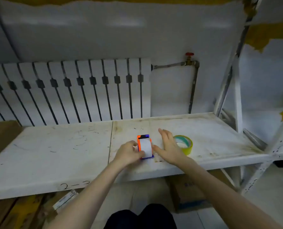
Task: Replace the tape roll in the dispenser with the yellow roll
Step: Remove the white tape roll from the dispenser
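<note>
1. I see the tape dispenser (144, 146) standing on the worktop (54, 146) near its front edge, about midway along; it has an orange side, a blue base and a white roll (146, 147) seated in it.
2. My left hand (129, 154) is wrapped around the dispenser's left side; its fingers are curled against the orange frame and the thumb lies over the lower part of the white roll; I read that as clamped on the dispenser.
3. My right hand (168, 146) is spread flat with its fingers apart, just beside the dispenser's right side; the thumb reaches close to the blue base, though I cannot tell whether it touches; it holds nothing.
4. The yellow roll (183, 145) lies flat on the worktop to the right of my right hand, partly hidden behind it, near the front edge; its inner face looks greenish.
5. Behind the worktop's back edge stands a white radiator (71, 90); a pipe with a red valve (189, 54) runs from its right end.
6. The worktop is white and scuffed; handwritten marks show on its front edge.
</note>
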`<state>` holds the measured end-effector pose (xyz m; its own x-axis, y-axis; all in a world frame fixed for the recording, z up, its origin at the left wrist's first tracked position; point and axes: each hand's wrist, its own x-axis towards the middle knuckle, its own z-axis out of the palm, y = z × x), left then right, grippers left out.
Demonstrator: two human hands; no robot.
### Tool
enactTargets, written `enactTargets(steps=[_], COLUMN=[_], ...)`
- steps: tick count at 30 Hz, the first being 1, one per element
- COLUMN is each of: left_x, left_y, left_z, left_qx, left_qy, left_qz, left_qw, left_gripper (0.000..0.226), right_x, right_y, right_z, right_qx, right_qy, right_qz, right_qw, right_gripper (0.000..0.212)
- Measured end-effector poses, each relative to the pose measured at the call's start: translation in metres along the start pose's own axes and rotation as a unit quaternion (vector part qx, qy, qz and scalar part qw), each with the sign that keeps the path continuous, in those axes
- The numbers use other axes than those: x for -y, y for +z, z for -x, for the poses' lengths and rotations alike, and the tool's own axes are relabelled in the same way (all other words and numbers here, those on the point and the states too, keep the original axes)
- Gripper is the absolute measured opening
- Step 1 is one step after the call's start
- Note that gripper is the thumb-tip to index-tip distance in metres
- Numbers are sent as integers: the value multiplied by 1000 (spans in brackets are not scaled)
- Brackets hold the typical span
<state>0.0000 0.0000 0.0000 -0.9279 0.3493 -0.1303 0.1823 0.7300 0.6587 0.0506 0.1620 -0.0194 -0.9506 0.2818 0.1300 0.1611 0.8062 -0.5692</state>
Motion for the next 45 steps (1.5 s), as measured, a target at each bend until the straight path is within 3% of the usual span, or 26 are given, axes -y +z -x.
enactTargets(steps=[2, 6, 8, 13, 17, 19, 23, 28, 31, 34, 42, 45], left_x=[3, 18, 19, 7, -2, -3, -6, -10, -15, -17, -13, -12], left_y=[8, 30, 36, 34, 12, -2, -14, -17, -17, -17, -18, -14], left_z=[-16, -46, -55, -59, -57, -59, -52, -37, -24, -13, 0, 3], left_qx=[2, -12, -19, -28, -33, -24, -32, -27, -10, 14, 19, 26], left_qy=[-17, -73, -79, -114, -128, -113, -81, -33, -4, 21, 12, 3], left_qz=[82, 244, 288, 352, 450, 455, 392, 371, 363, 354, 343, 376], left_qw=[996, 967, 954, 929, 883, 883, 916, 928, 932, 935, 939, 926], left_gripper=[18, 30, 29, 26, 7, 20, 6, 6, 7, 9, 17, 17], right_x=[-8, -17, -20, -28, -35, -38, -32, -10, 7, 13, 9, 1], right_y=[13, 43, 55, 73, 74, 71, 59, 23, 5, 0, -1, -1], right_z=[-13, -25, -30, -34, -29, -25, -21, -12, -5, -2, 2, 2], right_qx=[23, 57, 79, 62, 53, 58, 78, -62, 1, 59, 78, 138], right_qy=[54, 161, 165, 215, 237, 232, 195, 88, 28, -2, 8, 37], right_qz=[-54, -91, -87, -221, -293, -287, -245, -392, -429, -375, -389, -455], right_qw=[997, 981, 979, 949, 925, 928, 946, 914, 903, 925, 918, 879], right_gripper=[57, 18, 17, 22, 20, 23, 37, 38, 61, 78, 64, 65])
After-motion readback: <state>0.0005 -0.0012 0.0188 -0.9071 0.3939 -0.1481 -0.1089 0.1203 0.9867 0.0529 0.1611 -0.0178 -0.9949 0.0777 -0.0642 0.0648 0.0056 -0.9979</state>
